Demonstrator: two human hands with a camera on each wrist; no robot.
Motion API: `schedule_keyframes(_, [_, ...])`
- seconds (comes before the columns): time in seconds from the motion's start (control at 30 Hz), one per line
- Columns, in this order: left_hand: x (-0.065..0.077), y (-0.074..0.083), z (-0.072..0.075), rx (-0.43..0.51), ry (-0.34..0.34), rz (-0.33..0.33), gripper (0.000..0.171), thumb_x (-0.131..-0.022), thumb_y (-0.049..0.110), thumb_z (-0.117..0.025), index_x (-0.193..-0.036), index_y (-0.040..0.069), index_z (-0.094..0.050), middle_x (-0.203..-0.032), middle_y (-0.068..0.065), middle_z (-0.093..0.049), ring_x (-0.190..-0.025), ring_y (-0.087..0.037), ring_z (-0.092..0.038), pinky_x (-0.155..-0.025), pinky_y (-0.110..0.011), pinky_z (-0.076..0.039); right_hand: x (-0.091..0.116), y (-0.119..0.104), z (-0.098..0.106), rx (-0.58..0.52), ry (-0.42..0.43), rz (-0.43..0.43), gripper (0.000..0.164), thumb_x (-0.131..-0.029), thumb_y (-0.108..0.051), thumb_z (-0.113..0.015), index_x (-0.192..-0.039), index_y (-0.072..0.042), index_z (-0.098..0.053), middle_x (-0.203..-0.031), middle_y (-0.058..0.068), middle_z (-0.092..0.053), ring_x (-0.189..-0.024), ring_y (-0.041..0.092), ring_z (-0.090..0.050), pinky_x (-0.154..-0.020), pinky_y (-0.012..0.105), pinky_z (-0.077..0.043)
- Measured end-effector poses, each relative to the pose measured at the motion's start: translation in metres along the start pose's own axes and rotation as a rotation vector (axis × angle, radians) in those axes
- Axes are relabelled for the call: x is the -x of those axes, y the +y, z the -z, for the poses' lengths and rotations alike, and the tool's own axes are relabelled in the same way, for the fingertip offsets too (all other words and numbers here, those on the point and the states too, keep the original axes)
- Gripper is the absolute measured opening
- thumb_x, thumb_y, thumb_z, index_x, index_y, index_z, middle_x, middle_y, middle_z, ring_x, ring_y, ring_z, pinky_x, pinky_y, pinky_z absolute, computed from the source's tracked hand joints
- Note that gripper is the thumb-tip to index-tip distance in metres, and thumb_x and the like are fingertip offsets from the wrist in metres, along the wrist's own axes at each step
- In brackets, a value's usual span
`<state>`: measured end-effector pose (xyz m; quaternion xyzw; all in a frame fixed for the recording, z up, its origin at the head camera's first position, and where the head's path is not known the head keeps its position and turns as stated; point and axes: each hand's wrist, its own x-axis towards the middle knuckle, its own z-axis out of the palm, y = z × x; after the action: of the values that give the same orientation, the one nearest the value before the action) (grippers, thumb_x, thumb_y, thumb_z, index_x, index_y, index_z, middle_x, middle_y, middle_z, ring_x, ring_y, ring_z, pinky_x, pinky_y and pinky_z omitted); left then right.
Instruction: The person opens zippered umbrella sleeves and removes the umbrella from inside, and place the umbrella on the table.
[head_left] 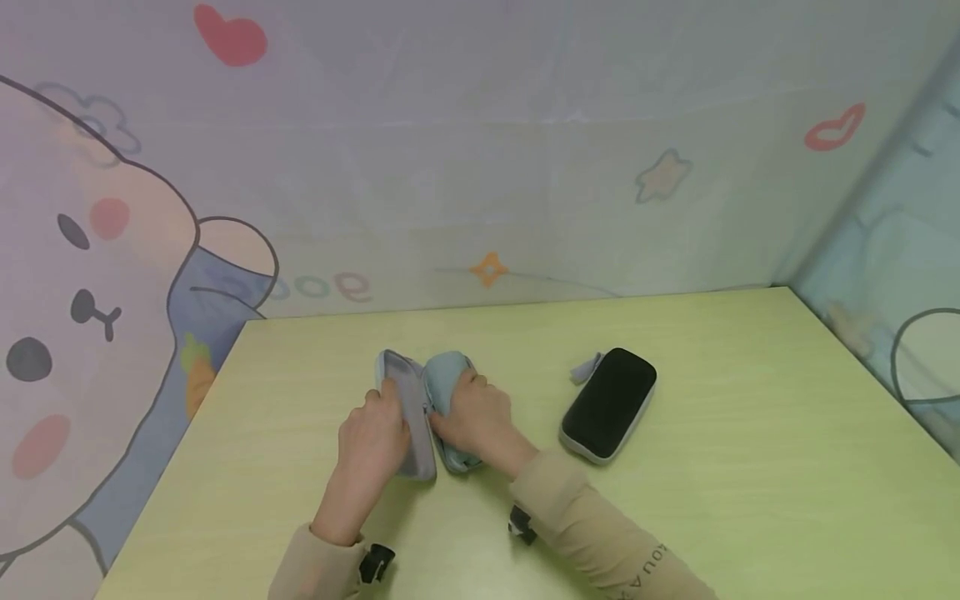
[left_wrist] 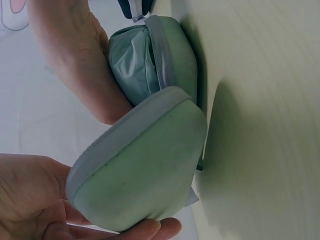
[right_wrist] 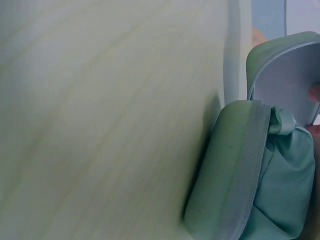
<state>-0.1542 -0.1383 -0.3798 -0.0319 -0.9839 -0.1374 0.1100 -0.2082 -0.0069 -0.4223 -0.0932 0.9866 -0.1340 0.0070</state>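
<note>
A pale green zip case with grey edging stands unzipped on the table, its two halves spread apart. My left hand [head_left: 372, 433] grips the lid half [left_wrist: 145, 155], fingers around its outer shell and thumb side at the grey lining [head_left: 416, 417]. In the other half [right_wrist: 220, 175] sits a bundle of folded teal fabric [right_wrist: 285, 185], puffed up above the zip edge. My right hand [head_left: 476, 417] holds this bundle from above, thumb towards the hinge side and fingers curled over its far right side. Part of the fabric is hidden under that hand.
A black-topped oblong case [head_left: 611, 404] with light grey sides lies to the right, a lavender strap [head_left: 587, 367] at its upper left. The light wooden table [head_left: 750, 467] meets a printed cloth backdrop [head_left: 465, 167] at its far edge.
</note>
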Motion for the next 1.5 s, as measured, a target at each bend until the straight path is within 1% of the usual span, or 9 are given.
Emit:
schedule_keyframes(0.13, [0.000, 0.001, 0.001, 0.010, -0.020, 0.009, 0.009, -0.081, -0.004, -0.055, -0.089, -0.005, -0.050, -0.066, -0.016, -0.051, -0.047, -0.023, -0.048, -0.038, -0.032, -0.036, -0.002, 0.004, 0.000, -0.015, 0.016, 0.002, 0.078, -0.082, -0.055, -0.063, -0.120, 0.012, -0.051, -0.099, 0.021, -0.065, -0.082, 0.032, -0.067, -0.063, 0.042, -0.054])
schedule_keyframes(0.23, [-0.001, 0.002, 0.002, 0.019, -0.043, 0.024, 0.016, -0.082, -0.002, -0.057, -0.096, -0.007, -0.052, -0.071, -0.018, -0.054, -0.049, -0.025, -0.051, -0.039, -0.033, -0.039, -0.004, 0.008, -0.001, -0.037, 0.038, 0.010, 0.074, -0.079, -0.053, -0.065, -0.116, 0.010, -0.053, -0.094, 0.020, -0.066, -0.078, 0.031, -0.067, -0.060, 0.041, -0.053])
schedule_keyframes(0.43, [-0.003, 0.003, 0.003, 0.042, -0.093, 0.045, 0.027, -0.084, 0.001, -0.059, -0.107, -0.010, -0.052, -0.078, -0.021, -0.057, -0.054, -0.027, -0.056, -0.042, -0.034, -0.042, -0.004, 0.016, 0.005, -0.193, 0.053, -0.003, 0.068, -0.078, -0.049, -0.067, -0.113, 0.007, -0.053, -0.090, 0.018, -0.066, -0.072, 0.029, -0.064, -0.055, 0.038, -0.050])
schedule_keyframes(0.53, [-0.003, 0.003, 0.003, 0.046, -0.099, 0.047, 0.024, -0.084, 0.002, -0.060, -0.104, -0.010, -0.053, -0.076, -0.021, -0.057, -0.053, -0.026, -0.055, -0.041, -0.033, -0.042, -0.003, 0.017, 0.011, -0.261, 0.057, 0.006, 0.068, -0.078, -0.047, -0.068, -0.114, 0.008, -0.053, -0.090, 0.019, -0.065, -0.072, 0.028, -0.063, -0.054, 0.036, -0.050])
schedule_keyframes(0.67, [-0.002, 0.002, 0.002, 0.039, -0.096, 0.051, 0.020, -0.083, 0.003, -0.061, -0.098, -0.008, -0.054, -0.073, -0.019, -0.057, -0.052, -0.025, -0.055, -0.041, -0.033, -0.041, -0.002, 0.018, 0.016, -0.304, 0.073, 0.021, 0.066, -0.080, -0.047, -0.067, -0.115, 0.008, -0.053, -0.092, 0.020, -0.066, -0.073, 0.029, -0.064, -0.057, 0.035, -0.051])
schedule_keyframes(0.9, [-0.002, -0.001, 0.002, 0.035, -0.104, 0.055, 0.024, -0.083, 0.004, -0.063, -0.101, -0.009, -0.054, -0.073, -0.019, -0.057, -0.053, -0.024, -0.054, -0.041, -0.032, -0.041, -0.001, 0.021, 0.023, -0.367, 0.071, 0.015, 0.071, -0.081, -0.049, -0.066, -0.123, 0.006, -0.052, -0.099, 0.020, -0.068, -0.080, 0.029, -0.066, -0.062, 0.035, -0.053])
schedule_keyframes(1.03, [-0.002, -0.003, 0.003, 0.037, -0.105, 0.050, 0.021, -0.082, 0.003, -0.063, -0.098, -0.009, -0.054, -0.071, -0.017, -0.055, -0.051, -0.022, -0.052, -0.040, -0.029, -0.040, 0.000, 0.023, 0.028, -0.398, 0.068, 0.016, 0.071, -0.081, -0.048, -0.066, -0.125, 0.006, -0.052, -0.101, 0.020, -0.067, -0.081, 0.030, -0.066, -0.062, 0.035, -0.053])
schedule_keyframes(1.37, [-0.001, -0.007, 0.002, 0.029, -0.092, 0.047, 0.011, -0.080, -0.003, -0.056, -0.090, -0.006, -0.053, -0.066, -0.014, -0.051, -0.050, -0.021, -0.049, -0.040, -0.028, -0.037, 0.001, 0.031, 0.039, -0.459, 0.047, -0.027, 0.072, -0.082, -0.050, -0.064, -0.129, 0.003, -0.050, -0.106, 0.021, -0.066, -0.085, 0.031, -0.066, -0.064, 0.037, -0.054])
schedule_keyframes(1.5, [-0.002, -0.009, 0.002, 0.028, -0.101, 0.058, 0.010, -0.080, -0.003, -0.054, -0.090, -0.006, -0.053, -0.066, -0.014, -0.050, -0.051, -0.021, -0.049, -0.040, -0.028, -0.037, 0.002, 0.035, 0.042, -0.494, 0.026, -0.046, 0.073, -0.083, -0.049, -0.063, -0.131, 0.003, -0.048, -0.109, 0.023, -0.065, -0.087, 0.032, -0.066, -0.066, 0.037, -0.055])
